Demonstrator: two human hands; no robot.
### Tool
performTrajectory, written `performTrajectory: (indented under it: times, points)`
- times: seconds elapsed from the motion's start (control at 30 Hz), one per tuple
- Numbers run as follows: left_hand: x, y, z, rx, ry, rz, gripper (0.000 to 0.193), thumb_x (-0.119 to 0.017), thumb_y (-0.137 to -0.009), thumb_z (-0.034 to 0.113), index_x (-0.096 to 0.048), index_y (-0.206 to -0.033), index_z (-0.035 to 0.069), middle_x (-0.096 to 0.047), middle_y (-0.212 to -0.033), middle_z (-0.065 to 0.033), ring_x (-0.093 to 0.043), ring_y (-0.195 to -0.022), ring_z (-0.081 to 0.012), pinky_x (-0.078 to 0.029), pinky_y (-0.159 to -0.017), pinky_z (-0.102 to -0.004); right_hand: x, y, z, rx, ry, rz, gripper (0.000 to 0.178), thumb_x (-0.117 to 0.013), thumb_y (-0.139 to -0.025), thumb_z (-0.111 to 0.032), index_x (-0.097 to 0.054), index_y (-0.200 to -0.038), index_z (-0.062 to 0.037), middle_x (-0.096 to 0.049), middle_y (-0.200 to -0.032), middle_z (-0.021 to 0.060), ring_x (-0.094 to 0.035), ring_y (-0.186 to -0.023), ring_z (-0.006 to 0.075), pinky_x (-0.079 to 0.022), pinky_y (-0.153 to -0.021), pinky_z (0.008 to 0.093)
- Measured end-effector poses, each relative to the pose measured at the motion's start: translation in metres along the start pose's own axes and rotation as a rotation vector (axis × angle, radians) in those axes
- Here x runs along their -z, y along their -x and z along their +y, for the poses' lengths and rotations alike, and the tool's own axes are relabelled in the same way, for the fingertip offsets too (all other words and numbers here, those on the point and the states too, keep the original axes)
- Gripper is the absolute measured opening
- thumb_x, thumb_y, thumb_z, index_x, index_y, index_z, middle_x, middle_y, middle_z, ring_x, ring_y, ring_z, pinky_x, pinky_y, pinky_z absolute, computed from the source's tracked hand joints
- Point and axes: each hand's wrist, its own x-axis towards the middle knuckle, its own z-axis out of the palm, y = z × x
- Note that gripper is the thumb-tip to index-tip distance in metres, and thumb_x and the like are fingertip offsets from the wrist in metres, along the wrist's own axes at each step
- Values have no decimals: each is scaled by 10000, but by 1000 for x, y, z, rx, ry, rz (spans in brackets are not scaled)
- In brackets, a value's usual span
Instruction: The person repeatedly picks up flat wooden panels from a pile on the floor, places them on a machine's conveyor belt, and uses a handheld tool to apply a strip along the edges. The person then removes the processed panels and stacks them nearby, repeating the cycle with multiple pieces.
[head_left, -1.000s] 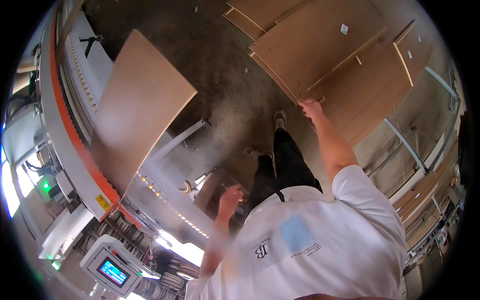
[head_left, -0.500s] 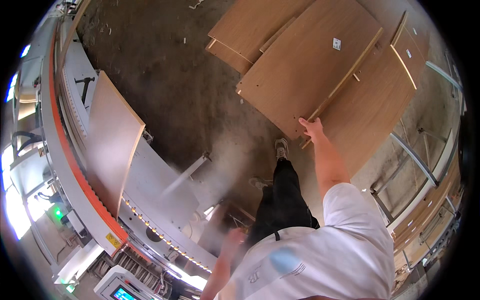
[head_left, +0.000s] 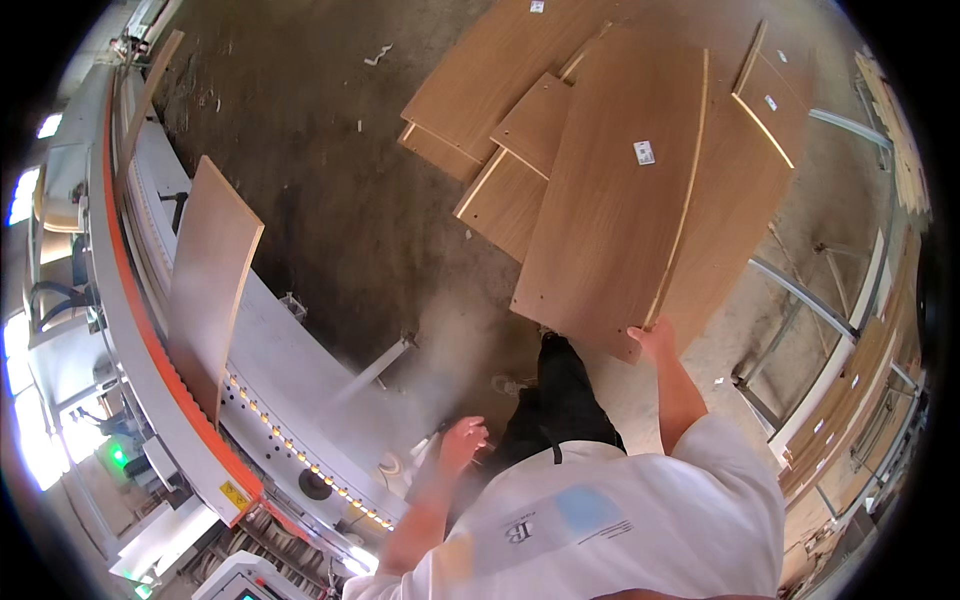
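Observation:
My right hand (head_left: 655, 340) is closed on the near right corner of a wood-brown panel (head_left: 610, 230), thumb on its top face. The panel has a pale long edge, a small white label and a few drilled holes near its near end. It lies across a stack of similar panels, over a wide board (head_left: 720, 215) to its right and smaller pieces (head_left: 505, 205) to its left. My left hand (head_left: 465, 442) hangs free by my left hip, fingers loosely apart and holding nothing.
On my left runs a long grey machine with an orange strip (head_left: 135, 310); a brown panel (head_left: 212, 285) stands upright in it. A grey bar (head_left: 375, 365) juts from its side. Metal rails (head_left: 805, 295) stand at the right, with stacked boards (head_left: 830, 430) beyond.
The labelled panel has been drawn toward me and turned in my right hand, and smaller pieces on its left now show. My left hand has come up slightly, its fingers now clearer.

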Motion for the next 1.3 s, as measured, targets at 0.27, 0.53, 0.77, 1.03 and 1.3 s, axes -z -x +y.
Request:
performTrajectory:
  times: [0.27, 0.53, 0.77, 1.03, 1.3]
  points:
    - [-68, -72, 134, -287, -255, -226, 339, -635, -978, 245, -625, -1239, 29, -708, -981, -74, -647, -782, -141, -535, -741, -305, 44, 96, 23, 409, 252, 293, 491, -875, -691, -250, -584, -1024, -36, -667, -943, 179, -647, -917, 397, -511, -784, 473]
    - [-196, -95, 344, -724, -588, -128, 451, -691, -906, 378, -625, -1177, 23, -735, -953, -118, -710, -913, -247, -546, -810, -384, 46, 179, 24, 558, 237, 456, 361, -803, -742, -174, -533, -949, -54, -607, -956, 179, -601, -870, 437, -487, -719, 510]
    - [-227, -94, 425, -365, -166, 67, 425, -781, -824, 377, -667, -971, -5, -651, -844, -64, -655, -725, -184, -565, -595, -357, 15, 211, 33, 637, 244, 466, 227, -713, -735, -73, -539, -881, -84, -580, -875, 145, -599, -834, 397, -481, -643, 517]
    - [-163, -148, 339, -327, 271, 38, 142, -726, -822, 74, -610, -824, -7, -609, -758, -64, -589, -596, -160, -520, -488, -338, 42, 205, 53, 709, 388, 459, 297, -758, -689, -113, -571, -920, -101, -614, -960, 110, -589, -966, 360, -477, -853, 471]
    - [-94, -10, 215, -261, 762, 166, 135, -732, -868, 59, -639, -945, -1, -675, -927, -77, -658, -769, -184, -587, -698, -331, 76, 127, 160, 692, -130, 117, 843, -793, -813, -471, -488, -1399, 53, -498, -1456, 213, -441, -1385, 361, -358, -1149, 441]
